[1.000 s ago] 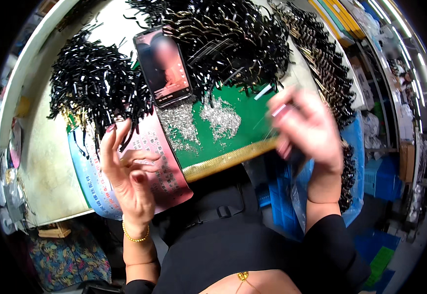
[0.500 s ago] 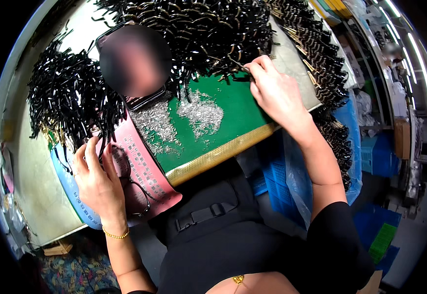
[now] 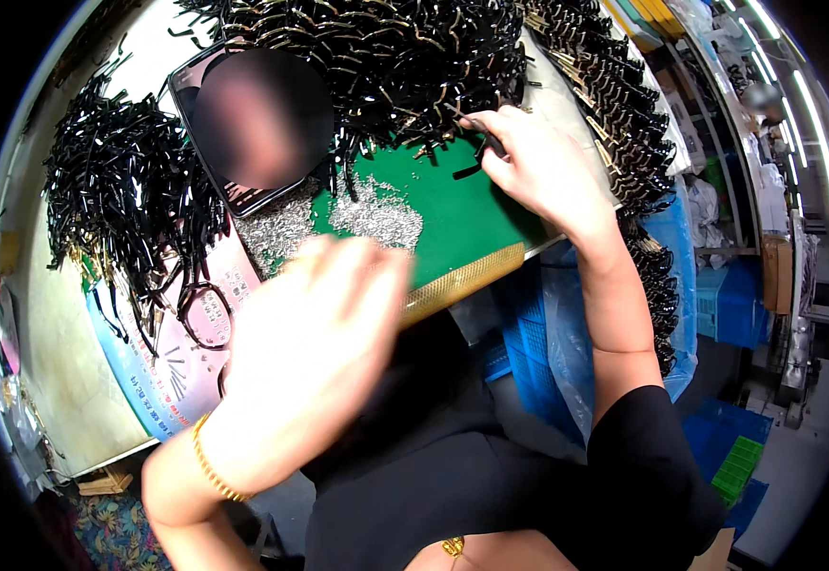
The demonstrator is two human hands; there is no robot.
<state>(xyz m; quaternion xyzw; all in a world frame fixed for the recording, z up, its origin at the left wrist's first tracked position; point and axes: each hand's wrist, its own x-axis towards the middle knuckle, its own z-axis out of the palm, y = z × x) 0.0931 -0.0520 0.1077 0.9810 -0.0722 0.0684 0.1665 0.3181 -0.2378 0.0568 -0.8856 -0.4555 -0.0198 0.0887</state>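
My right hand (image 3: pixel 543 162) is closed, its fingertips pinching a slim black eyeglass temple (image 3: pixel 470 173) at the front edge of a large heap of black temples (image 3: pixel 414 67). Part of that piece is hidden by the fingers. My left hand (image 3: pixel 324 324) is smeared by motion over the front of the green mat (image 3: pixel 476 224), close to small silvery metal pieces (image 3: pixel 376 217) lying in loose piles; its fingers cannot be made out. Left of it, a dark-rimmed eyeglass frame (image 3: pixel 207 344) rests on a pink printed sheet (image 3: pixel 234 262).
A second heap of black temples (image 3: pixel 129 181) covers the left of the table. Between the heaps stands a phone (image 3: pixel 243 205), its screen blurred. Rows of temples (image 3: pixel 614 105) line the right side, above blue crates (image 3: pixel 529 352). A gold strip (image 3: pixel 462 283) edges the mat.
My left hand has left the eyeglass frame and swung right, toward the metal pieces. My right hand stays by the heap, with a black temple now showing more clearly below its fingers.
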